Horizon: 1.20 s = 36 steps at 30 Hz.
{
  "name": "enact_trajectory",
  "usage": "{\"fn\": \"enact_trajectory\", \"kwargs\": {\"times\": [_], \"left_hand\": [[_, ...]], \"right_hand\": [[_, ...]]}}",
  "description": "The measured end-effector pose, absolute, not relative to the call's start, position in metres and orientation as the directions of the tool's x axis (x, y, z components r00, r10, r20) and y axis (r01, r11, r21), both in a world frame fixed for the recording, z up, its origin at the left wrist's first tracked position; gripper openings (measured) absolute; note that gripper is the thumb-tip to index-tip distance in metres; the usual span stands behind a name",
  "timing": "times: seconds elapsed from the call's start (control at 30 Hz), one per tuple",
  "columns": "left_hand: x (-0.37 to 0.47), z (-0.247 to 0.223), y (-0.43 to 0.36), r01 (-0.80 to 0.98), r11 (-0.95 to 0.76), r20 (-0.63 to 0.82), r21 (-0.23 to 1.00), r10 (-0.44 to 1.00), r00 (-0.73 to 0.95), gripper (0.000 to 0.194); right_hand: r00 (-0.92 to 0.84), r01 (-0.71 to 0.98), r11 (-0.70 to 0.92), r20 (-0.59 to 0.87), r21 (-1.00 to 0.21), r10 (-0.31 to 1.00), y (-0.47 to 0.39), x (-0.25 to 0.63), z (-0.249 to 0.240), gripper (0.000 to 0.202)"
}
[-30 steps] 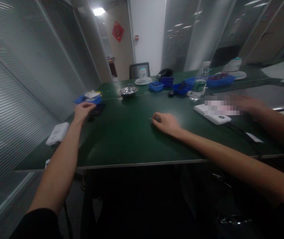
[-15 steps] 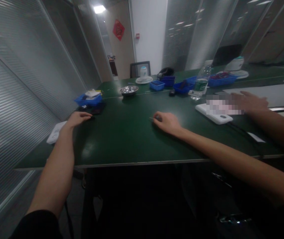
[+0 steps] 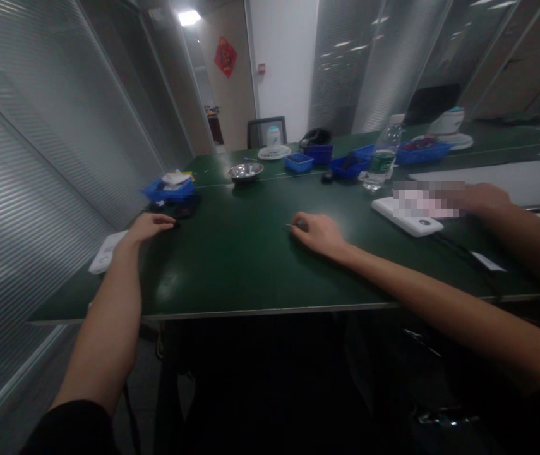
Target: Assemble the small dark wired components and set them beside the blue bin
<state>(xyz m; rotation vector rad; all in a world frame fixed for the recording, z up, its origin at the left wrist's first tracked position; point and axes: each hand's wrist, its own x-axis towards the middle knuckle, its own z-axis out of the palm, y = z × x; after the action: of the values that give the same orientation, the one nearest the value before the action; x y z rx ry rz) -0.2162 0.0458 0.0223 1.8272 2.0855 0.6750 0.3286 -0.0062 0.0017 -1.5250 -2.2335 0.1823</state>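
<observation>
My left hand (image 3: 149, 227) rests at the left of the green table (image 3: 232, 265), its fingers pressed together at the tips. At those fingertips is a small black object (image 3: 176, 224), too small and dark to name. Farther right, my right hand (image 3: 319, 234) lies on the tabletop with thumb and forefinger pinched. A thin, pale, stick-like piece (image 3: 287, 225) sticks out to the left from this pinch. Its other end is hidden inside the hand.
A blue tray (image 3: 168, 189) and a white box (image 3: 105, 253) are at the left. Beyond stand a metal bowl (image 3: 245, 172), blue bins (image 3: 299, 163) and a water bottle (image 3: 383, 155). At right, another person's hand (image 3: 487, 199) is beside a white device (image 3: 407, 217) with a cable.
The other person's hand at the right has shifted and now looks more closed. My left fingertips have drawn back very slightly, showing more of the black object. My right hand stays put.
</observation>
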Motion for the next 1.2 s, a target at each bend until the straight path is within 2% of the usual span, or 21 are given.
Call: {"fn": "enact_trajectory", "kwargs": {"times": [0.13, 0.27, 0.37, 0.5, 0.7, 1.2], "left_hand": [[-0.192, 0.022, 0.054, 0.849, -0.006, 0.073, 0.528, 0.997, -0.038, 0.030], [-0.122, 0.018, 0.057, 0.755, -0.219, 0.031, 0.618, 0.966, 0.255, 0.034], [-0.055, 0.013, 0.048, 0.613, -0.382, 0.081, 0.691, 0.884, 0.459, 0.034], [0.014, 0.004, 0.027, 0.465, -0.571, 0.206, 0.677, 0.753, 0.625, 0.032], [0.040, -0.008, 0.014, 0.418, -0.660, 0.309, 0.624, 0.701, 0.643, 0.031], [0.039, -0.009, 0.016, 0.351, -0.672, 0.327, 0.652, 0.667, 0.670, 0.023]], "right_hand": [[-0.313, 0.857, 0.397, 0.280, -0.330, 0.908, -0.007, 0.328, 0.002, 0.027], [-0.370, 0.824, 0.455, 0.287, -0.337, 0.884, -0.008, 0.327, 0.001, 0.027], [-0.454, 0.753, 0.549, 0.317, -0.362, 0.833, -0.011, 0.327, 0.002, 0.025], [-0.573, 0.645, 0.673, 0.354, -0.361, 0.739, -0.015, 0.326, 0.003, 0.024], [-0.598, 0.639, 0.688, 0.341, -0.343, 0.725, -0.017, 0.326, 0.005, 0.023], [-0.704, 0.505, 0.811, 0.404, -0.294, 0.584, -0.013, 0.328, -0.004, 0.024]]}}
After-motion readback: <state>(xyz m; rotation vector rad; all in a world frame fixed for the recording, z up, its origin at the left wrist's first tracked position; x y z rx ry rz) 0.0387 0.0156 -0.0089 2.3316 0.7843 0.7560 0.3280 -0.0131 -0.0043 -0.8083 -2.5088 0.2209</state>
